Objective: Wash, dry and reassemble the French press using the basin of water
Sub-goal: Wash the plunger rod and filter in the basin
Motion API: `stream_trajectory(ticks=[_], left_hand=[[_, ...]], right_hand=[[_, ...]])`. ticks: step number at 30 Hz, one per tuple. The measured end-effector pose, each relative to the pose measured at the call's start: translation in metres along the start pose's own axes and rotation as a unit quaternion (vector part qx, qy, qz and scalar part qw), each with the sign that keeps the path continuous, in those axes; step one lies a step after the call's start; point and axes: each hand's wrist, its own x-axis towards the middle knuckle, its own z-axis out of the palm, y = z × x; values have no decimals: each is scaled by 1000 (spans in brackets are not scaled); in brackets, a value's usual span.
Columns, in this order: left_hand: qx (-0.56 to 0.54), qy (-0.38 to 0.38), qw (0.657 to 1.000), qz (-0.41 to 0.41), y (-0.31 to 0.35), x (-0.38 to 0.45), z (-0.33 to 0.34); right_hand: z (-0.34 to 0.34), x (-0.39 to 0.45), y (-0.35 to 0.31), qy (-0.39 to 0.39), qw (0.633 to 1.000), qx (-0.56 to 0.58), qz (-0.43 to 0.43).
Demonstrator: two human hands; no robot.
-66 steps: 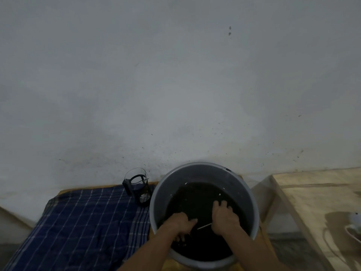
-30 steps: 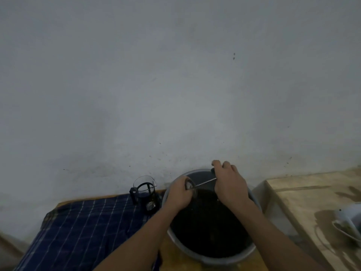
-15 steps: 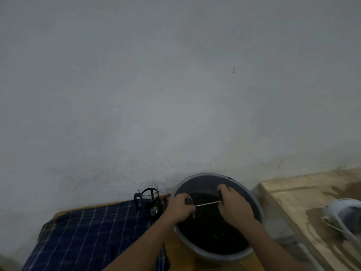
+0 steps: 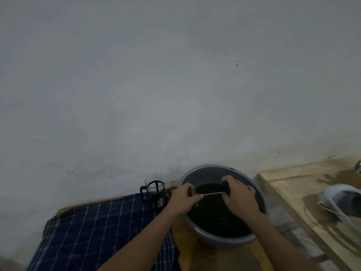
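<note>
A grey basin (image 4: 259, 194) of dark water stands on a low wooden table against the wall. Over it I hold the French press plunger level, its thin metal rod (image 4: 213, 193) spanning between my hands. My left hand (image 4: 184, 200) grips the filter disc end at the basin's left rim. My right hand (image 4: 239, 194) is closed over the black lid end. The glass carafe (image 4: 155, 189) in its black frame stands upright just left of the basin, on a blue checked cloth (image 4: 93, 231).
A second wooden table (image 4: 293, 184) stands to the right, wet in patches, with a white object (image 4: 340, 196) and its cord lying on it. A grey wall rises right behind the basin and carafe.
Both hands came up out of the water with the plunger and now hold it level above the basin. The camera view shifted, so the basin sits slightly further right.
</note>
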Motion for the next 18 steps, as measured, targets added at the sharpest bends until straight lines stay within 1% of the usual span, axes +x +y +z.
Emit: stream_trajectory(ticks=[4, 8, 10, 13, 15, 16, 18], left_hand=[[-14, -15, 1000, -5, 1, -7, -7], [-19, -4, 1000, -9, 0, -9, -9], [-28, -2, 1000, -10, -2, -11, -12], [-32, -9, 999, 0, -3, -14, -23], [-28, 6, 1000, 4, -10, -15, -31], [-50, 18, 999, -4, -15, -18, -34], [-131, 52, 989, -53, -30, -28, -44]], right_hand=[[2, -3, -7, -67, 996, 23, 61], [11, -10, -10, -72, 990, 73, 99], [16, -15, -13, -62, 988, 94, 102], [17, -16, -21, -21, 990, 106, 93], [18, -17, -33, -20, 988, 126, 81], [20, -19, -41, -22, 986, 150, 72], [30, -26, -66, -38, 979, 193, 53]])
